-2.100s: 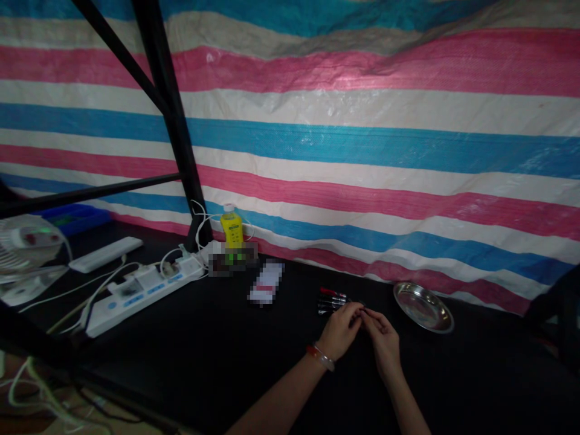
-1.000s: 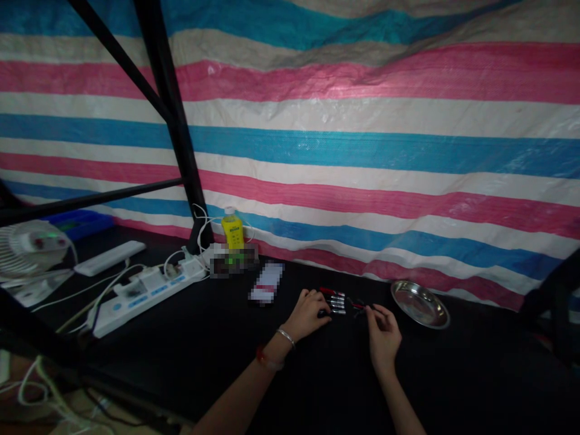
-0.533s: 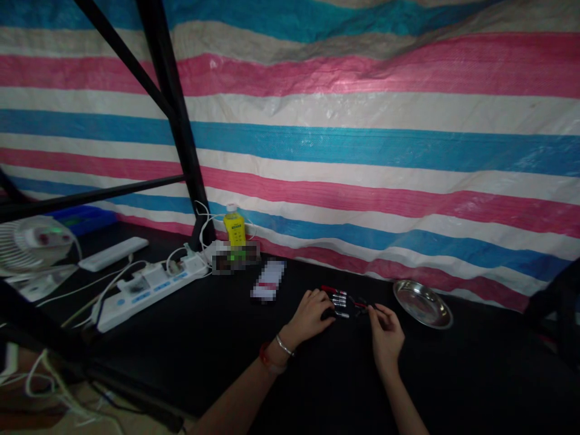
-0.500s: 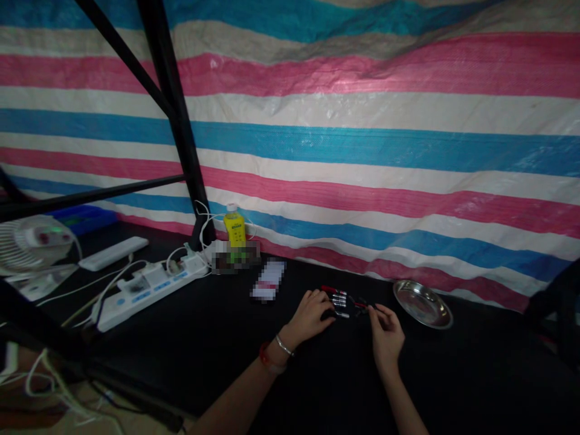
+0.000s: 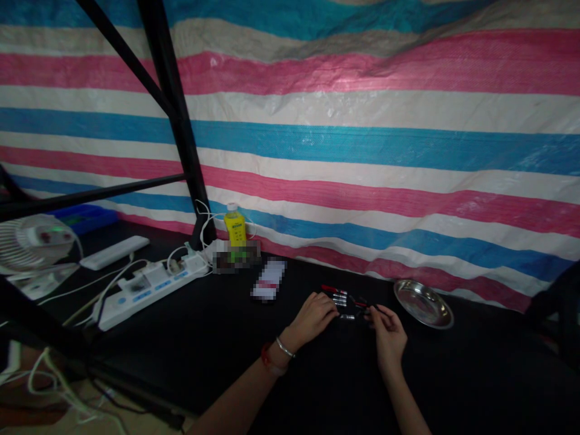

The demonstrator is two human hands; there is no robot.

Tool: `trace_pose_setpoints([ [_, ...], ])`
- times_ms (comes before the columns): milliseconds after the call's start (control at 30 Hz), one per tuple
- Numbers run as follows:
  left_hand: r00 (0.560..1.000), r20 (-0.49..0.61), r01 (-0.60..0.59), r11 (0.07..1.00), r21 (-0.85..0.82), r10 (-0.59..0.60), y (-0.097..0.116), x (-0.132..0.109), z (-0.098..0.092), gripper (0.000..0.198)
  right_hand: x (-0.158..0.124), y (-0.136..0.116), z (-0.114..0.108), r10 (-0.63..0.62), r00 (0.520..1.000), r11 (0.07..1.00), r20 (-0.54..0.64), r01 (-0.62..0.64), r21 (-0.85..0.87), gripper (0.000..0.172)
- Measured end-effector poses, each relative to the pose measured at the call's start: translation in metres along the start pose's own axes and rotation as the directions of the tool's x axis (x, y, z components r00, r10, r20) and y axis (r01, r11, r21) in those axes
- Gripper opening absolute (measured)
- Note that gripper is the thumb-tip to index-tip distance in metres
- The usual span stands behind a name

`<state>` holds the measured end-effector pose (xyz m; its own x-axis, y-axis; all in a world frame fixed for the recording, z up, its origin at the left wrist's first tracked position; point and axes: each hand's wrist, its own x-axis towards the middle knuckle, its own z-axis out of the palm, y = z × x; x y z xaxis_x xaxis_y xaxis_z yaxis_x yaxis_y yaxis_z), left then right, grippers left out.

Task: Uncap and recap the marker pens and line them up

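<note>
On the black tabletop (image 5: 317,374), slim tubes lie side by side: a red tube (image 5: 331,289) at the far end and several with silver ends (image 5: 339,299) nearer. My left hand (image 5: 312,319) has its fingers drawn together at the dark end of a slim tube with a silver band (image 5: 347,317). To its right, my right hand (image 5: 389,336) pinches a thin dark piece (image 5: 374,309) between thumb and fingers; its exact kind is too small to make out. Thin red and dark pieces (image 5: 361,304) lie just left of the right fingertips.
A round metal dish (image 5: 446,323) sits right of my right hand. Left of my hands lies a pixelated phone (image 5: 269,280). Farther left are a yellow bottle (image 5: 235,229), a white power strip (image 5: 151,296) with cables, and a fan (image 5: 34,248). Striped sheeting (image 5: 362,145) hangs behind.
My left fingers have closed in at the nearest tube, which has shifted slightly left and nearer me. My right hand has moved slightly right and down, still pinching.
</note>
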<state>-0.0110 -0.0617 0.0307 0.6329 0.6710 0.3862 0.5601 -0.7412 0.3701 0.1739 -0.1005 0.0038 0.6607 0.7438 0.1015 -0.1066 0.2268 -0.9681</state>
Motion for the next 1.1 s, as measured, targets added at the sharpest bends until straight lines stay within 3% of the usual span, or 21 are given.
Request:
trace_pose_setpoints([
  [267, 0.994, -0.062, 0.080, 0.991, -0.103, -0.087, 0.003, 0.000, 0.005, 0.020, -0.002, 0.002, 0.002, 0.152, 0.983, 0.981, 0.098, -0.162, 0.104, 0.052],
  [367, 0.996, -0.048, 0.075, 0.995, -0.061, -0.077, 0.010, -0.001, 0.002, 0.021, -0.005, 0.002, 0.004, 0.144, 0.982, 0.984, 0.119, -0.155, 0.091, 0.051],
  [533, 0.990, 0.131, -0.050, 0.998, 0.036, 0.045, 0.027, -0.003, 0.001, 0.049, -0.009, 0.002, 0.007, 0.068, 0.988, 0.996, 0.140, -0.075, 0.040, 0.047],
  [700, 0.975, 0.213, -0.074, 0.995, 0.061, 0.059, 0.034, -0.002, 0.009, 0.024, -0.006, 0.000, 0.007, 0.083, 0.992, 0.994, 0.092, -0.089, 0.068, 0.048],
  [933, 0.989, 0.097, 0.130, 0.970, -0.207, -0.112, 0.027, 0.001, 0.013, 0.017, -0.008, -0.005, 0.008, 0.102, 0.984, 0.992, 0.145, -0.112, 0.065, 0.049],
  [1100, 0.984, -0.023, 0.162, 0.930, -0.329, -0.179, 0.024, 0.001, 0.012, 0.015, -0.014, -0.007, 0.012, 0.083, 0.970, 0.994, 0.227, -0.098, 0.057, 0.046],
])
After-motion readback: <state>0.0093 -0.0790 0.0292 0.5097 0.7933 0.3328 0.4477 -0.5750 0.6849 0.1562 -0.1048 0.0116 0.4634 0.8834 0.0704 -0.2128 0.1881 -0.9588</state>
